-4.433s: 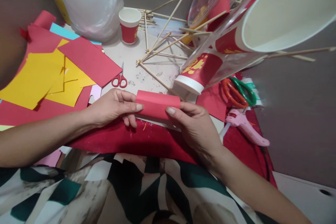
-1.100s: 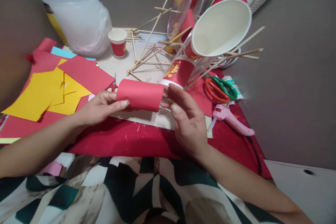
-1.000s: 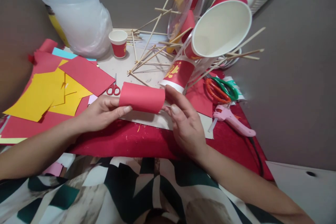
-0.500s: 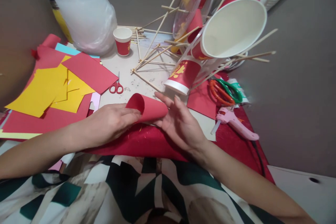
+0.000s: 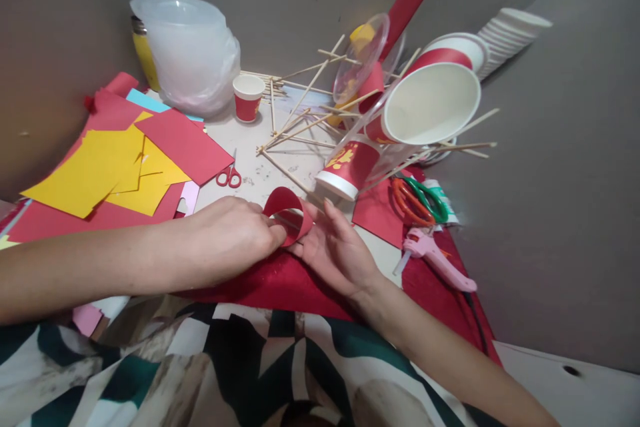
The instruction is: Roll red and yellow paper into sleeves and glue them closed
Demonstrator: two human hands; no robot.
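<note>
A red paper tube point(image 5: 305, 219) is held over the front edge of the table, its open end facing me. My left hand point(image 5: 250, 230) is closed on the tube's left rim, fingertips reaching into the opening. Against the tube's right side rests my right hand point(image 5: 340, 247), its fingers cupped under and behind it and its thumb raised. Part of the tube's far end is hidden by that hand. Small red-handled scissors point(image 5: 229, 176) lie just beyond my left hand.
Red card point(image 5: 187, 147) and yellow paper point(image 5: 100, 167) lie left. A small paper cup point(image 5: 248, 99) stands behind. A stick-and-cup structure point(image 5: 350, 163) rises at right, near orange-handled scissors point(image 5: 411, 202) and a pink glue gun point(image 5: 435, 257). Nested plastic bowls point(image 5: 185, 47) stand back left.
The tube has turned from lying sideways to showing its opening toward me. My left hand has moved right, deeper at the rim. The camera view has shifted, tilting up slightly.
</note>
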